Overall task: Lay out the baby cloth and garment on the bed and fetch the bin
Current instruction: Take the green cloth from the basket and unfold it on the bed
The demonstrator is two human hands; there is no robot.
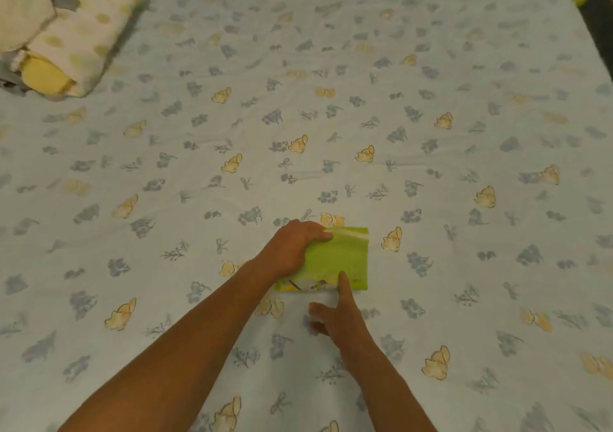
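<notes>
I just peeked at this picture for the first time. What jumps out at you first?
The bright green folded cloth stands out most, lying near the middle of the flowery bed sheet. The left hand presses on its left side, and the right hand touches its near edge with one finger. Far off in the top left corner sits a pile of cream and yellow baby clothes.
</notes>
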